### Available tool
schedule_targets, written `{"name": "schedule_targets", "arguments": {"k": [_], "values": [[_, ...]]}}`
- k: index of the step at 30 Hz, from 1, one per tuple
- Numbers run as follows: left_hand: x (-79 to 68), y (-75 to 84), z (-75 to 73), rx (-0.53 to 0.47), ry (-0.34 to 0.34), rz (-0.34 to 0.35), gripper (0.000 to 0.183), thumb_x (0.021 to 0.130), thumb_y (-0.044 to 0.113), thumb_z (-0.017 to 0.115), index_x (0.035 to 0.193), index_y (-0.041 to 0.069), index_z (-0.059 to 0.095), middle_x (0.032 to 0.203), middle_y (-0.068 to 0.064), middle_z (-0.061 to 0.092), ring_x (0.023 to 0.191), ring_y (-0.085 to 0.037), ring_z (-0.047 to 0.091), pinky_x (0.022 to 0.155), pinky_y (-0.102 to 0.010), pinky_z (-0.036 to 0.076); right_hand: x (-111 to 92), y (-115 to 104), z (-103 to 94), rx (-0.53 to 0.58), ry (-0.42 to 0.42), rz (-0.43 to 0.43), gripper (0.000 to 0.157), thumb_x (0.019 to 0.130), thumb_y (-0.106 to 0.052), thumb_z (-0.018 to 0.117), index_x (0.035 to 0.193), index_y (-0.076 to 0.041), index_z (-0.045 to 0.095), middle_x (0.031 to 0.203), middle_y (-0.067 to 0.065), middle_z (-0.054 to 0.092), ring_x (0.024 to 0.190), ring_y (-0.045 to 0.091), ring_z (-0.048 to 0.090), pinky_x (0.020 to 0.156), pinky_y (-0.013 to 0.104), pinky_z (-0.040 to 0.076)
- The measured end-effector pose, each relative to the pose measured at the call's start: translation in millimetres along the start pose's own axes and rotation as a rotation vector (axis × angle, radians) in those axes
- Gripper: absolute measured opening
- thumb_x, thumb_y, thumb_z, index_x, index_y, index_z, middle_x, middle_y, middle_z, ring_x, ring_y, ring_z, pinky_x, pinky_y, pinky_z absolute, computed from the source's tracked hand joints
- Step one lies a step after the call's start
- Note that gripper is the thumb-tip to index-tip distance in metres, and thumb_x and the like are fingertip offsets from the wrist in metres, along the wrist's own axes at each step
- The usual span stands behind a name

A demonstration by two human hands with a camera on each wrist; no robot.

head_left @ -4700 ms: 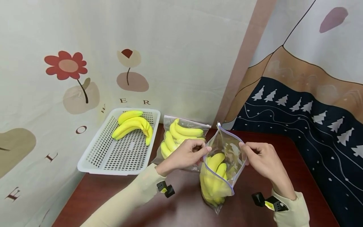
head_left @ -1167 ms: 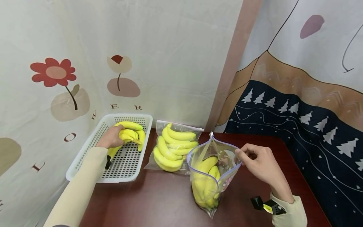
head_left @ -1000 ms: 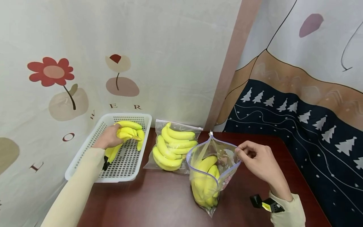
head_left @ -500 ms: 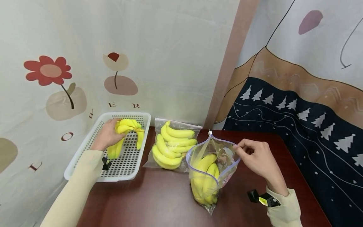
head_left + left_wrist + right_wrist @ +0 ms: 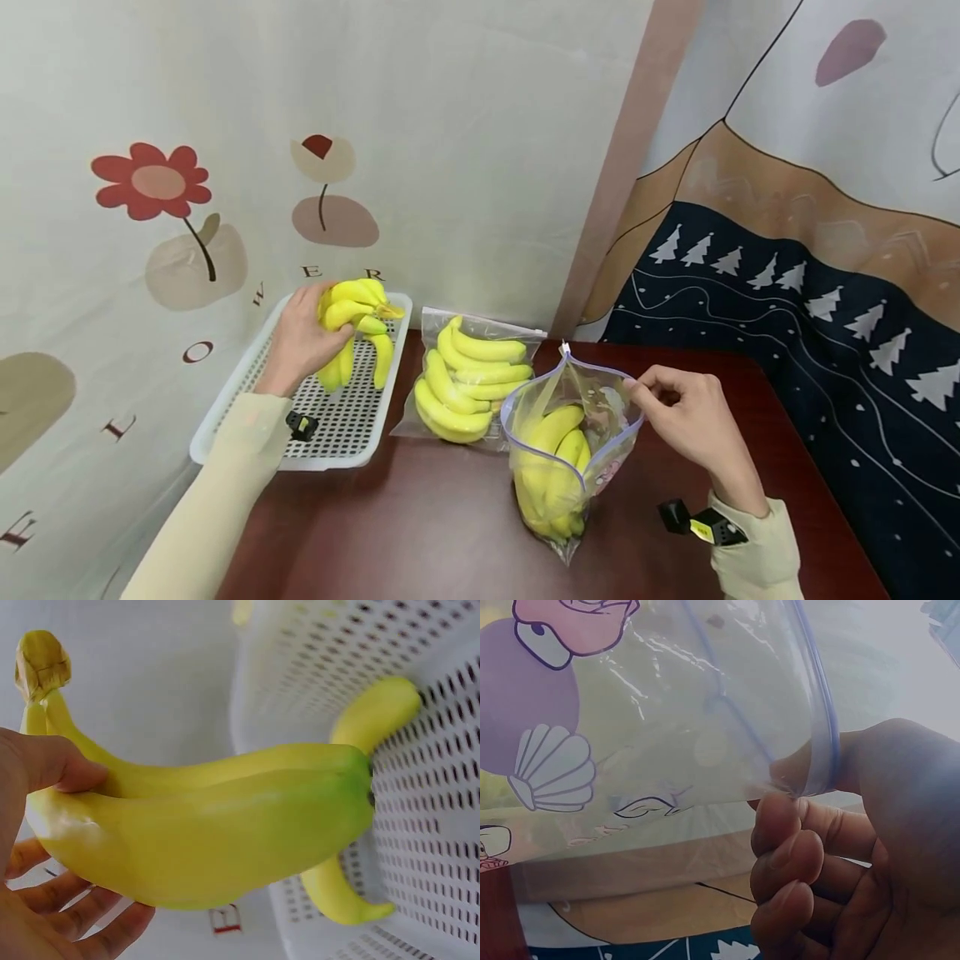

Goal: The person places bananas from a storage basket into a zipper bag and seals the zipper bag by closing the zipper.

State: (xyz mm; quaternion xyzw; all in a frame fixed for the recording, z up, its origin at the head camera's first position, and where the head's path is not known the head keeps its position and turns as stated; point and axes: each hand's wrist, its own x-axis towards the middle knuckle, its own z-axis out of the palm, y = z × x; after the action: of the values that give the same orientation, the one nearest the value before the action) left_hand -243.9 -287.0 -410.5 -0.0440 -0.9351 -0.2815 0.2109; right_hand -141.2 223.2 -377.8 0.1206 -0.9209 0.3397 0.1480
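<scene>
My left hand grips a bunch of yellow bananas near its stem, raised over the white perforated basket. In the left wrist view the thumb lies on top of the bunch and the fingers curl beneath. Two loose bananas lie in the basket under it. My right hand pinches the rim of a clear zip bag with purple edging; its mouth gapes and bananas stand inside. In the right wrist view, thumb and forefinger hold the bag's corner, cartoon prints showing on its side.
A second clear bag, filled with bananas, lies flat between basket and upright bag. All stand on a dark red table. Printed curtains hang behind and along the right side.
The left hand has left the open bag's rim, reached into the basket, taken hold of a banana bunch and lifted it. The right hand has kept its pinch on the bag.
</scene>
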Motion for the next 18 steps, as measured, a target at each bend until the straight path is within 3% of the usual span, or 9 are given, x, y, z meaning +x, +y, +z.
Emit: {"name": "schedule_targets", "arguments": {"k": [5,10,12,15,18], "values": [[-0.9,18.4,-1.9,-0.073,0.058,0.039,0.066,0.081,0.013,0.077,0.142,0.006,0.054,0.138,-0.020,0.057,0.120,-0.039,0.055,0.100,-0.058,0.046,1,0,0.9,0.010,-0.008,0.001,0.022,0.096,-0.028,0.073,0.076,-0.020,0.072,0.058,-0.005,0.051,0.055,0.011,0.047,0.047,0.024,0.039],[-4.6,38.1,-0.4,-0.153,0.093,0.095,0.063,0.079,0.007,0.078,0.138,0.003,0.057,0.123,-0.020,0.064,0.109,-0.035,0.060,0.092,-0.053,0.050,0,0,1.5,0.016,-0.012,0.002,0.021,0.096,-0.028,0.073,0.077,-0.021,0.072,0.059,-0.004,0.052,0.055,0.011,0.047,0.046,0.024,0.039],[-6.6,46.8,1.0,-0.187,0.103,0.123,0.062,0.079,0.005,0.079,0.137,0.003,0.058,0.118,-0.019,0.066,0.105,-0.033,0.062,0.087,-0.047,0.053,0,1,1.1,0.016,-0.011,0.001,0.020,0.096,-0.027,0.073,0.077,-0.020,0.072,0.059,-0.004,0.053,0.055,0.011,0.047,0.046,0.024,0.039],[-9.6,59.7,3.1,-0.234,0.110,0.152,0.062,0.078,0.004,0.080,0.137,0.004,0.060,0.115,-0.017,0.068,0.102,-0.029,0.064,0.081,-0.030,0.056,0,1,0.0,0.011,-0.009,-0.004,0.018,0.096,-0.026,0.073,0.079,-0.020,0.073,0.060,-0.005,0.054,0.055,0.010,0.048,0.047,0.024,0.039],[-12.8,72.1,5.1,-0.287,0.109,0.161,0.062,0.078,0.005,0.081,0.137,0.007,0.060,0.115,-0.015,0.069,0.102,-0.025,0.065,0.078,-0.015,0.053,1,2,-1.0,0.011,-0.008,-0.017,0.009,0.096,-0.022,0.073,0.088,-0.018,0.074,0.062,-0.005,0.056,0.055,0.009,0.050,0.048,0.024,0.040]]}}
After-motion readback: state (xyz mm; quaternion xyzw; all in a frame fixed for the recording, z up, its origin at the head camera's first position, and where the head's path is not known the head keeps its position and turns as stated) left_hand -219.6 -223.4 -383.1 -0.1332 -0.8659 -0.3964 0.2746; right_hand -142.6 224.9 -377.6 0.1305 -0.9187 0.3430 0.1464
